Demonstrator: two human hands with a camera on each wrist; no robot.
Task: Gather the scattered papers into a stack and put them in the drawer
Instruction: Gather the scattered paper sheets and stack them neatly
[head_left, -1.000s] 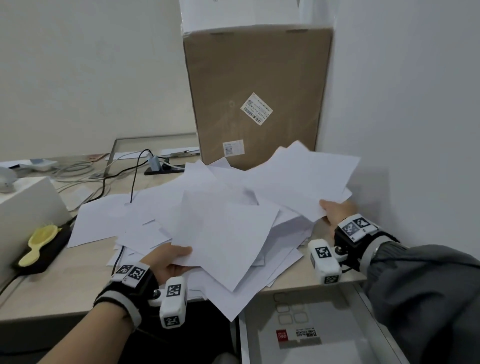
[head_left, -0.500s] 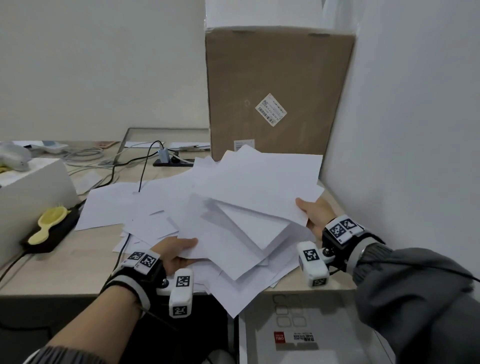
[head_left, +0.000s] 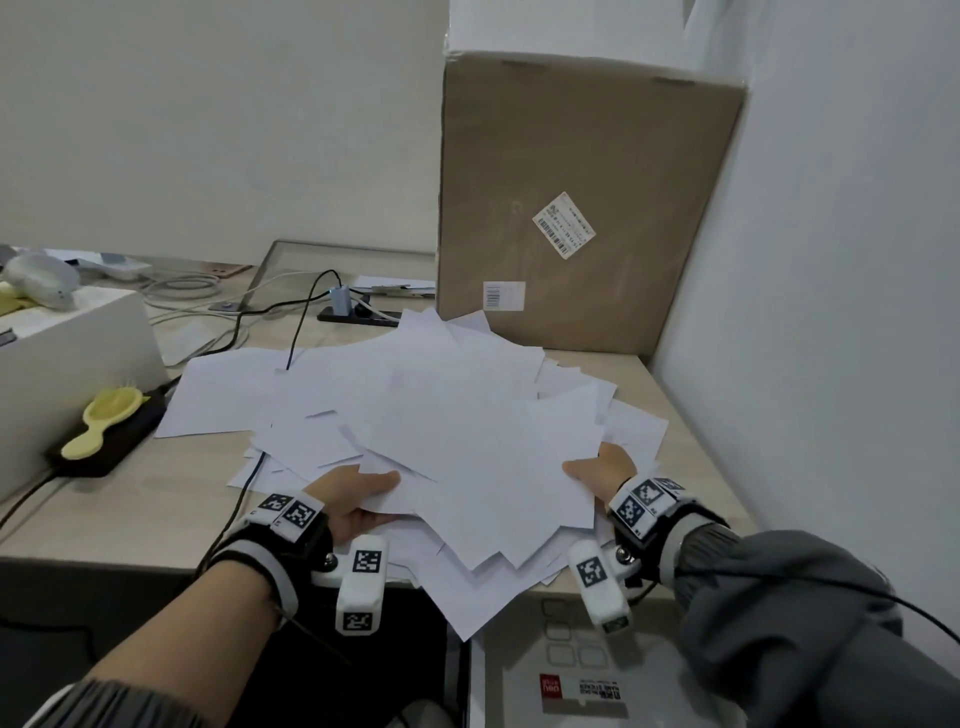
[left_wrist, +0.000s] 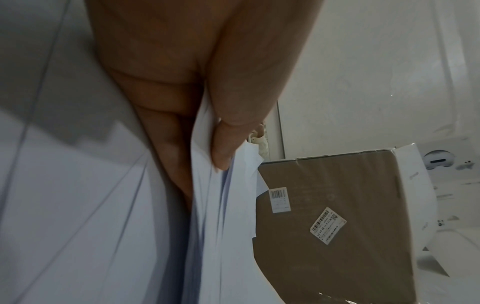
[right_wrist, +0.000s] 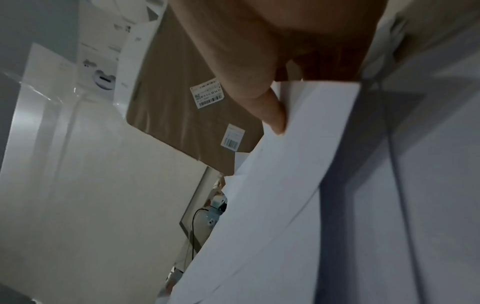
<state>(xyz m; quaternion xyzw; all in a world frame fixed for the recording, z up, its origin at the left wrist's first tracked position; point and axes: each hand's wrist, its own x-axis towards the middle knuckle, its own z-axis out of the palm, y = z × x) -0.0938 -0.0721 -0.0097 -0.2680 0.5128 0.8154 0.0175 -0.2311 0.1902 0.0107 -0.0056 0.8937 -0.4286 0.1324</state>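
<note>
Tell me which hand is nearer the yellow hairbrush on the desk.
Left. The left hand grips the paper pile's near left edge, on the yellow hairbrush's side. The right hand grips the pile's right edge, with the papers between.

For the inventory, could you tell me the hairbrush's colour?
Pale yellow hairbrush, clearest in the head view.
</note>
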